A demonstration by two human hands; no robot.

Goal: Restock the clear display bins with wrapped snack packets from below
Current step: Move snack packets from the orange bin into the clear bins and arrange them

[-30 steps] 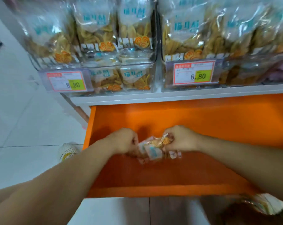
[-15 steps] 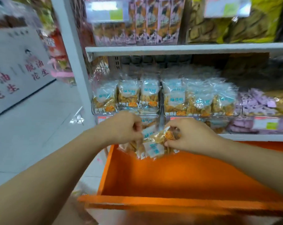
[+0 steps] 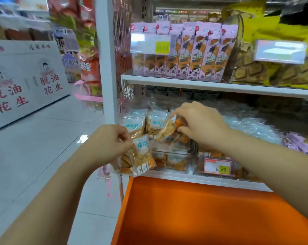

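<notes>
My left hand [image 3: 108, 140] pinches the top corner of a clear snack packet [image 3: 140, 158] with a white label and orange crisps; it hangs in front of the clear display bin [image 3: 174, 156]. My right hand [image 3: 199, 122] holds a second snack packet [image 3: 169, 129], tilted, over the top of the same bin, among the packets standing there [image 3: 132, 124]. Below both hands, the orange drawer [image 3: 202, 209] stands pulled out.
A neighbouring bin carries a red price tag [image 3: 217, 166] reading 8.80. The white shelf above [image 3: 211, 85] holds pink snack boxes [image 3: 199, 55] and yellow bags [image 3: 273, 50]. A white upright post [image 3: 106, 68] stands left, beyond it tiled floor and a printed carton [image 3: 26, 82].
Both hands have risen from the orange drawer to the bin with the packets and moved apart, each holding one packet. The view has tilted up to the shelves.
</notes>
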